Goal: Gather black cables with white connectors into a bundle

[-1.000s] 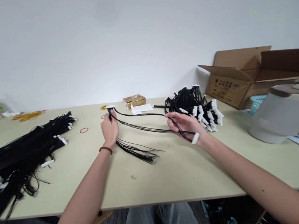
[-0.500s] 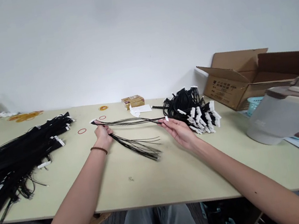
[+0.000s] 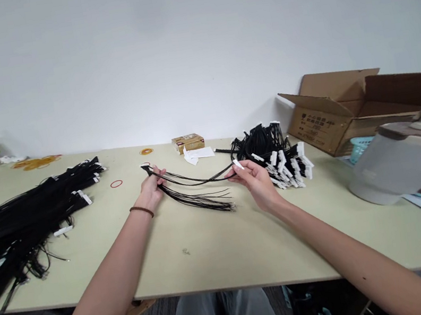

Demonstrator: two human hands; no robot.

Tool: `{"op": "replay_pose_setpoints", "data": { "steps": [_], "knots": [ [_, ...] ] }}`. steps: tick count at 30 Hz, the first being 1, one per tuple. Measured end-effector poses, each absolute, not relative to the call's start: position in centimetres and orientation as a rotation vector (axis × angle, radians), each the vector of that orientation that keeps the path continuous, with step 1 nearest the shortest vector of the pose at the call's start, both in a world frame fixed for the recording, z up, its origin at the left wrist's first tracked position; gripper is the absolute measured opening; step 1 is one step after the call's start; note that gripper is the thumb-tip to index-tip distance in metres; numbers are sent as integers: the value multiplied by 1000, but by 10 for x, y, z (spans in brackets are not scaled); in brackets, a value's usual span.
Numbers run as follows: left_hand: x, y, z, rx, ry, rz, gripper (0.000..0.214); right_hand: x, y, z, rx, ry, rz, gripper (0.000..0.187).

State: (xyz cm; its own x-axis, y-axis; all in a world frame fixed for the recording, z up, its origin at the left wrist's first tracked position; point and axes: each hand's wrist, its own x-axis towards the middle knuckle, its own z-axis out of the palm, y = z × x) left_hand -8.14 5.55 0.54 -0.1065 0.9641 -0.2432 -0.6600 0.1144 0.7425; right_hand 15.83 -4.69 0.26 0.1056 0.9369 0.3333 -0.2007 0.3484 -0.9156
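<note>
My left hand [image 3: 153, 187] is closed round a black wire harness [image 3: 197, 201] near its connector end, which sticks out past the fingers at the upper left. The loose wire ends fan out to the right, above the table. Between thumb and fingers, my right hand [image 3: 253, 178] pinches the far part of several wires of this harness; they sag in a shallow curve between both hands. A white piece shows at the right fingertips. Just beyond my right hand lies a pile of coiled black harnesses [image 3: 262, 143] with white connectors.
A long heap of black harnesses [image 3: 34, 214] covers the table's left. Red and yellow rubber bands [image 3: 116, 184] lie about. A small gold box [image 3: 188, 143] and white paper [image 3: 200, 152] sit near the wall. An open carton [image 3: 320, 125] and a large jug [image 3: 389, 162] stand on the right.
My left hand has moved a little to the right with the harness, so the wires between my hands hang slacker. The loose ends have swung right and up. My right hand has barely shifted.
</note>
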Motion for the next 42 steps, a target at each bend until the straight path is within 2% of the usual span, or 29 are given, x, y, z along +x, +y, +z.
{"op": "replay_pose_setpoints", "data": {
  "steps": [6,10,17,24,34,42],
  "knots": [
    [-67,48,5,627,951,1368,31,159,-45,-5,-909,-1183,893,27],
    [-56,40,3,719,920,1184,44,159,-44,-6,-951,-1176,803,26],
    [-35,26,-1,795,774,861,59,157,-50,8,-942,-1030,946,41],
    [-7,-3,-3,881,722,702,63,156,-47,6,-970,-949,1013,40],
    [8,-24,-13,943,614,426,56,157,-41,-1,-1080,-1072,927,39],
    [7,-38,-8,1082,609,365,58,152,-38,-9,-1010,-1098,944,39]
  ]
}}
